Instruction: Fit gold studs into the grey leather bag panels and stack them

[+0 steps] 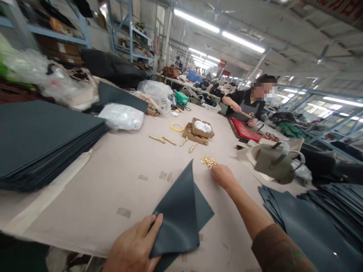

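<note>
A dark blue-green sheet (178, 219), folded over on itself, is in my left hand (136, 243) near the table's front edge; the fingers grip its left side, with the thumb hidden beneath. Out to the right, my right hand (222, 175) is at the near edge of a small pile of gold pieces (208, 161). Its fingertips point down and away from the camera, and whatever they may pinch is hidden. Beyond the pile lie several rows of gold pieces, one of them a short strip (193, 147), in front of small cardboard boxes (202, 128).
A tall stack of dark sheets (42, 132) stands at the left, and more dark sheets (314, 223) lie at the right. A yellow tape ring (177, 127), a plastic-wrapped bundle (121, 117) and an olive bag (273, 162) rest on the table (107, 181). Another person works at the back right.
</note>
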Demonstrator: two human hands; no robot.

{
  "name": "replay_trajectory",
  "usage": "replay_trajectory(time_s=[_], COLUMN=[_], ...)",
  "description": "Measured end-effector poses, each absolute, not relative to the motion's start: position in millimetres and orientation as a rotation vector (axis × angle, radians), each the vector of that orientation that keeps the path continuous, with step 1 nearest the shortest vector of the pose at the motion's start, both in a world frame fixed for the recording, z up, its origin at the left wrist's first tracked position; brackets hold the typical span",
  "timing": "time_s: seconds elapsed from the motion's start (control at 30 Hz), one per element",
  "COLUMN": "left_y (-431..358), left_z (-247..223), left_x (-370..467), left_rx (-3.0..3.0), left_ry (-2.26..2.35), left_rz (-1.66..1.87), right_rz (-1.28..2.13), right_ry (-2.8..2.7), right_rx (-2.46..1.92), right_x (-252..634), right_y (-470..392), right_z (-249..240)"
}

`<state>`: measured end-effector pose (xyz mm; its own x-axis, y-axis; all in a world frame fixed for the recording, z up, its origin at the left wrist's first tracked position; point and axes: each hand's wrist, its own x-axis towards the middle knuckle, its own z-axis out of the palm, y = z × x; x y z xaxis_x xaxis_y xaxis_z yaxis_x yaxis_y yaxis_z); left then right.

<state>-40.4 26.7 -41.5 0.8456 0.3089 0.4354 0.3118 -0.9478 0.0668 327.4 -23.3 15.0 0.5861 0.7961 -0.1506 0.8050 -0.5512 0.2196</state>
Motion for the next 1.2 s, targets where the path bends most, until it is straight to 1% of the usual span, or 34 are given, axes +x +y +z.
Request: replay_trajectory(time_s=[0.13, 0.27, 0.33, 0.4, 0.43, 0.5, 0.63, 0.77, 0.87, 1.2], left_y=[22.4, 20.2, 20.2, 20.2, 20.1, 19.7, 18.4, 18.4, 19.0, 20.8], left_z=[-43.6, -38.6, -34.0, -30.1, -28.9, -28.2, -30.3, -28.1, -25.3, -30.8], left_x=[-38.1, -36.3, -35.7, -35.5, -35.5, -36.0, -37.6, -38.4, -38.3, -40.1], left_rx=[-3.048, -3.093, -3.125, -3.161, -3.178, -3.212, -3.286, -3.319, -3.303, -3.211], left_ry=[-0.547, -0.544, -0.532, -0.539, -0.548, -0.562, -0.565, -0.554, -0.536, -0.440], left_rz=[-0.735, -0.738, -0.710, -0.662, -0.634, -0.593, -0.575, -0.544, -0.560, -0.780], right_rz=[0.010, -0.051, -0.301, -0.763, -0.985, -1.213, -1.214, -1.152, -1.126, -1.181], right_ry=[1.319, 1.440, 1.674, 1.946, 2.039, 2.108, 2.121, 2.125, 2.090, 1.811], right_rx=[2.800, 3.044, 3.232, 3.285, 3.215, 2.998, 2.722, 2.584, 2.539, 2.450], right_x=[322.4, 286.7, 252.3, 212.7, 193.9, 163.1, 136.4, 133.1, 131.6, 130.8], right_y=[-26.2, -36.3, -41.1, -42.3, -41.1, -35.5, -20.8, -10.9, -5.6, 14.8], right_z=[28.0, 50.7, 57.0, 56.1, 53.2, 44.7, 32.8, 38.2, 44.7, 47.5])
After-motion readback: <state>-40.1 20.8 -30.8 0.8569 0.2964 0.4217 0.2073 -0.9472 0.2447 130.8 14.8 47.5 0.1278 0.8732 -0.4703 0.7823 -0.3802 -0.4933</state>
